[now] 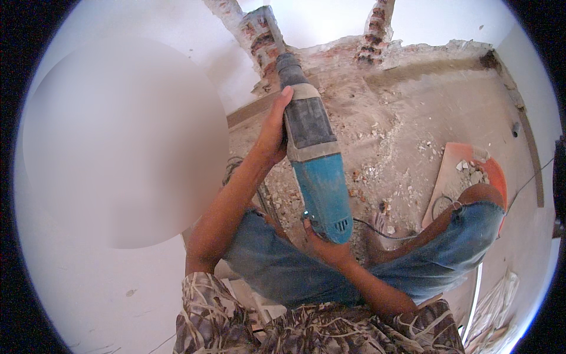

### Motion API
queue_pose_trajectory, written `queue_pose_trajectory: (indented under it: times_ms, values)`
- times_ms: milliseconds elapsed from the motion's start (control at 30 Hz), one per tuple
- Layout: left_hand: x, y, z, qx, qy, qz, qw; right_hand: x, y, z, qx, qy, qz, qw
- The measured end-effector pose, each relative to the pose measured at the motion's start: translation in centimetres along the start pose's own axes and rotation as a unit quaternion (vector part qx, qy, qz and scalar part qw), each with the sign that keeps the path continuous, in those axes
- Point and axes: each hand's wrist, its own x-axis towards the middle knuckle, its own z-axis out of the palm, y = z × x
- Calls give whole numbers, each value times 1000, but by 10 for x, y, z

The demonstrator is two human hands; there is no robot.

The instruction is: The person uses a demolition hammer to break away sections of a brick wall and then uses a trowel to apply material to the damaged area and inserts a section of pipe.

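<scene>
A blue and black rotary hammer (321, 177) lies lengthwise in front of me, its nose pointing away toward the wall. My left hand (275, 127) is closed round the front part of its body, thumb up along the side. At the rear end my right hand (330, 249) grips the handle, its fingers mostly hidden under the housing. The chisel bit (275, 34) reaches to a chipped channel (258, 29) with bare brick in the white wall. Whether the tip touches the brick I cannot tell.
Broken plaster and brick bits (377, 153) litter the floor between my legs. An orange pan (500, 171) with rubble stands by my right knee. A black power cord (389, 236) trails right. Another channel (374, 32) runs up the wall; a plastic sheet (495, 304) lies lower right.
</scene>
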Motion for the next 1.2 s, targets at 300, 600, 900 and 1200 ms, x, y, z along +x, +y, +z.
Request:
queue_pose_trajectory:
  times_ms: [300,600,900,1200]
  values:
    - [9,11,17,-61,-24,4,998,3,-39,-30,8,-18,-15,1000]
    - [10,37,33,-55,-16,61,997,6,-91,-43,38,34,-70,996]
    - [19,51,26,-52,-57,92,993,21,-147,-57,70,1,-203,977]
    - [23,44,41,-45,-93,78,992,29,-146,-87,104,-3,-206,973]
